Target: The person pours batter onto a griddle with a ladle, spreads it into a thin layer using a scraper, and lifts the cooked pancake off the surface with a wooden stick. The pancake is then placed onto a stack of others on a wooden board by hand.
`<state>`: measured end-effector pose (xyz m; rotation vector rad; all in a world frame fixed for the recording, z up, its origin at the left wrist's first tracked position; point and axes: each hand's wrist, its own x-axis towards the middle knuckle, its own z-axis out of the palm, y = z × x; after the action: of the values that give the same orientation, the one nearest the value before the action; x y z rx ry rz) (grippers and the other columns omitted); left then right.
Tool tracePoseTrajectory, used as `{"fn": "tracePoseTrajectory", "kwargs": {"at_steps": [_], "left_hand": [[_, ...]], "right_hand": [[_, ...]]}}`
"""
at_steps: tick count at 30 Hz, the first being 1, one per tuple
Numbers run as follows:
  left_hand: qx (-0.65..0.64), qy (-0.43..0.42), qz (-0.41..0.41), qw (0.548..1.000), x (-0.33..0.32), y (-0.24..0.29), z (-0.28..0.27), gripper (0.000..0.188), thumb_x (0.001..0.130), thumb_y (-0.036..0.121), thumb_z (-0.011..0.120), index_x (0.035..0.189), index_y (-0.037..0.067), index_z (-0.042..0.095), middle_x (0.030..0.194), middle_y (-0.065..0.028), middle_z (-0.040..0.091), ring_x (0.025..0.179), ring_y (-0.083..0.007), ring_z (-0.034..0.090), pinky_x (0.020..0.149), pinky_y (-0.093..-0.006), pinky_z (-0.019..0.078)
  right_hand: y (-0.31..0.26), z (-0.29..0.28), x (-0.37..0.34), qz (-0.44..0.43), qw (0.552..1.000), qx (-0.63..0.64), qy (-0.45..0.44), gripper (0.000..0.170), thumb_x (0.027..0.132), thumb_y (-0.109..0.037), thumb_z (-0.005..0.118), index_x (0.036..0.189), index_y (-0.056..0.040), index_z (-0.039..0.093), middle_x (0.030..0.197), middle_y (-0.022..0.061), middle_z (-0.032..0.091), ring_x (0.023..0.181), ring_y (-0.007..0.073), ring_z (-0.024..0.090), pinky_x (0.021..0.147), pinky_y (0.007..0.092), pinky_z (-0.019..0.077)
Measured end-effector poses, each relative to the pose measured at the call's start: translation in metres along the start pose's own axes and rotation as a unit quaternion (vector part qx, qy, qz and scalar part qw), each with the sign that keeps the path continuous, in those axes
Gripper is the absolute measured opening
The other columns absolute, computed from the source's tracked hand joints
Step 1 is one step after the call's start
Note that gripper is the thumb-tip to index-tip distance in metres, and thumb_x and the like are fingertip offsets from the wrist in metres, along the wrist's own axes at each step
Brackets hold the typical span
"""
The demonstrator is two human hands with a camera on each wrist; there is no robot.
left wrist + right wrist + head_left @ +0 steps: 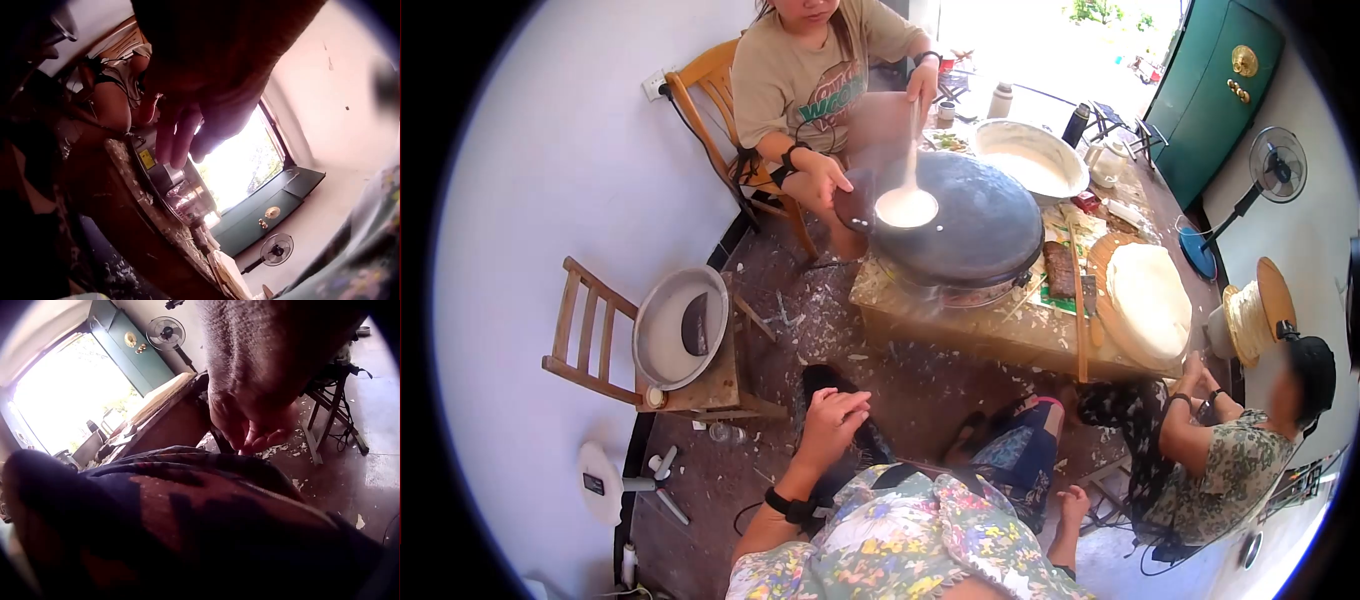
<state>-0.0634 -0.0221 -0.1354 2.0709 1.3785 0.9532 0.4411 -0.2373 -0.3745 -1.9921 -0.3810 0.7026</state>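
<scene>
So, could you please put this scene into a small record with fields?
Left hand: relaxed, nothing in it
Right hand: relaxed, no object seen in it
Ladle: held by a seated person, pale batter in it, over the griddle
Griddle: round, dark, on the low table
Pale rounds: stacked on a round board

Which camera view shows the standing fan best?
The head view: it shows the standing fan from its top down to its blue base. Both wrist views show only the caged blades and part of the pole, with the base out of sight.
</scene>
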Motion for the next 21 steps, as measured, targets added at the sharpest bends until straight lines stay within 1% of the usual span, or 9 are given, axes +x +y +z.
{"fn": "tracePoseTrajectory", "kwargs": {"at_steps": [2,3,6,7,10,11,15,19,21], "left_hand": [[0.005,-0.011,-0.009,1.0,-0.004,-0.017,0.005,0.023,0.082,0.011,0.063,0.104,0.004,0.067,0.088,-0.0071,0.069,0.088,-0.0241,0.062,0.091,-0.0384,0.0392],[0.007,-0.017,-0.013,1.0,-0.004,-0.02,0.006,0.023,0.082,0.012,0.062,0.103,0.003,0.067,0.088,-0.0079,0.069,0.088,-0.025,0.062,0.089,-0.0383,0.0395],[0.011,-0.032,-0.029,0.999,-0.006,-0.028,0.012,0.023,0.082,0.011,0.061,0.102,0.003,0.067,0.088,-0.0098,0.068,0.087,-0.0273,0.061,0.086,-0.0379,0.0399],[0.018,-0.04,-0.029,0.999,-0.006,-0.032,0.015,0.024,0.081,0.012,0.063,0.103,0.004,0.067,0.088,-0.0086,0.069,0.086,-0.0268,0.062,0.085,-0.0369,0.0407],[0.038,-0.058,-0.03,0.997,-0.008,-0.045,0.022,0.026,0.08,0.014,0.065,0.105,0.007,0.068,0.087,-0.0063,0.069,0.084,-0.0259,0.062,0.082,-0.0353,0.0422],[0.043,-0.063,-0.03,0.997,-0.01,-0.048,0.024,0.026,0.08,0.014,0.064,0.104,0.007,0.068,0.087,-0.0064,0.069,0.084,-0.0261,0.062,0.081,-0.0356,0.0423],[0.059,-0.068,-0.029,0.996,-0.012,-0.056,0.027,0.024,0.08,0.015,0.064,0.102,0.006,0.068,0.085,-0.0076,0.069,0.082,-0.0271,0.063,0.079,-0.0363,0.0428],[0.066,-0.07,-0.035,0.995,-0.016,-0.063,0.03,0.024,0.079,0.014,0.064,0.101,0.006,0.069,0.086,-0.0097,0.069,0.081,-0.0287,0.064,0.077,-0.0368,0.0448],[0.068,-0.063,-0.03,0.995,-0.018,-0.069,0.033,0.024,0.078,0.013,0.064,0.1,0.005,0.069,0.086,-0.0116,0.069,0.081,-0.03,0.065,0.075,-0.0374,0.0474]], "right_hand": [[0.029,-0.007,0.006,0.024,1.0,0.009,-0.003,0.03,0.07,-0.003,0.061,0.1,0.0012,0.06,0.075,0.0079,0.066,0.061,0.0165,0.062,0.055,0.0288,0.0498],[0.028,-0.007,0.004,0.036,0.999,0.014,-0.005,0.028,0.071,-0.003,0.061,0.099,0.0001,0.06,0.073,0.0071,0.066,0.059,0.0161,0.061,0.051,0.0291,0.0488],[0.032,-0.014,-0.009,0.146,0.989,-0.036,-0.014,0.029,0.071,-0.005,0.062,0.1,-0.0044,0.059,0.069,0.0064,0.065,0.053,0.0153,0.058,0.044,0.0283,0.0438],[0.037,-0.014,-0.017,0.145,0.989,-0.027,-0.004,0.012,0.073,-0.007,0.061,0.085,-0.0087,0.061,0.065,0.0052,0.063,0.051,0.014,0.056,0.041,0.0276,0.0393],[0.05,-0.017,-0.035,0.143,0.984,-0.103,-0.007,0.009,0.073,-0.005,0.055,0.078,-0.0037,0.063,0.061,0.0086,0.061,0.049,0.0158,0.054,0.043,0.0274,0.0399],[0.053,-0.021,-0.04,0.136,0.982,-0.133,-0.011,0.01,0.073,-0.005,0.055,0.078,-0.0032,0.064,0.062,0.0092,0.062,0.05,0.0167,0.055,0.044,0.0285,0.0409],[0.049,-0.027,-0.055,0.052,0.965,-0.251,-0.055,0.014,0.073,-0.006,0.055,0.079,-0.0014,0.067,0.063,0.0115,0.063,0.054,0.0199,0.058,0.05,0.0327,0.0448],[0.045,-0.03,-0.058,-0.004,0.947,-0.31,-0.083,0.019,0.072,-0.008,0.056,0.081,0.0005,0.07,0.065,0.0139,0.065,0.058,0.0232,0.062,0.055,0.037,0.0487],[0.05,-0.029,-0.049,-0.028,0.927,-0.362,-0.096,0.021,0.073,-0.01,0.057,0.085,-0.0006,0.072,0.072,0.0177,0.067,0.067,0.028,0.065,0.064,0.039,0.0505]]}}
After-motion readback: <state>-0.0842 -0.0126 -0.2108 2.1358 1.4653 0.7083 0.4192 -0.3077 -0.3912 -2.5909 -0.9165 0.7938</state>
